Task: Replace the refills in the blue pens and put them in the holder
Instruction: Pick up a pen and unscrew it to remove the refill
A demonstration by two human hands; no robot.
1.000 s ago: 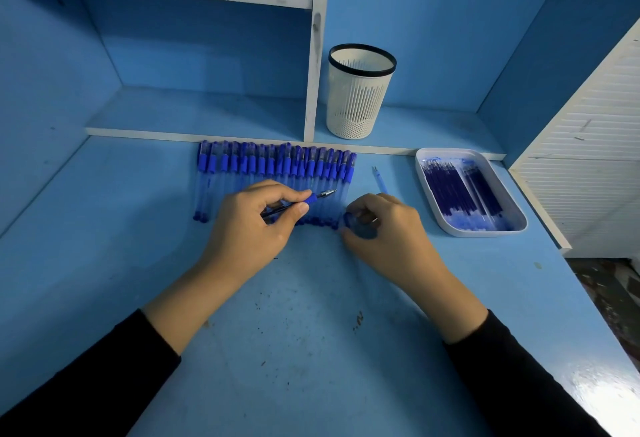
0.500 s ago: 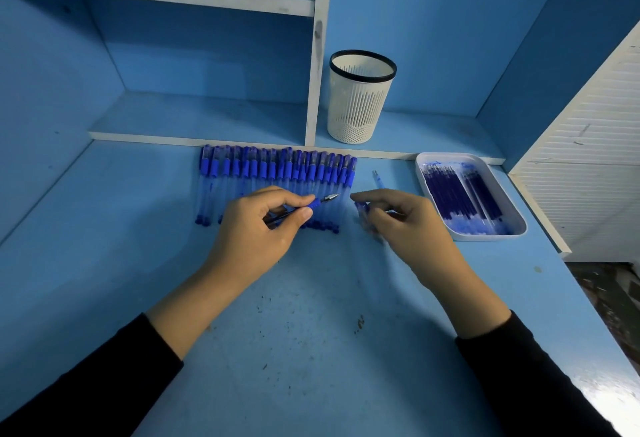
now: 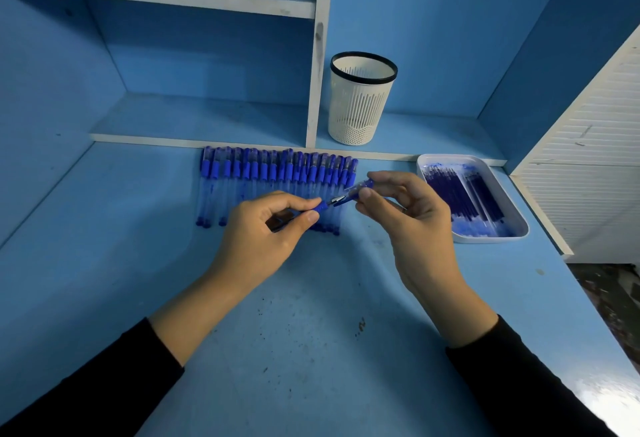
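Your left hand point(image 3: 263, 228) grips the thin blue plastic pen point(image 3: 322, 207) over the blue desk point(image 3: 311, 350), your right hand point(image 3: 412, 215) pinches what looks like its clear cap point(image 3: 362, 187), so next push it on straight.

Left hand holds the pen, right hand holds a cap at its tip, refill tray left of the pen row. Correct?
No. Head view shows the refill tray right of the pen row, not left. Rest stands: left hand holds the pen, right hand holds a cap at its tip.
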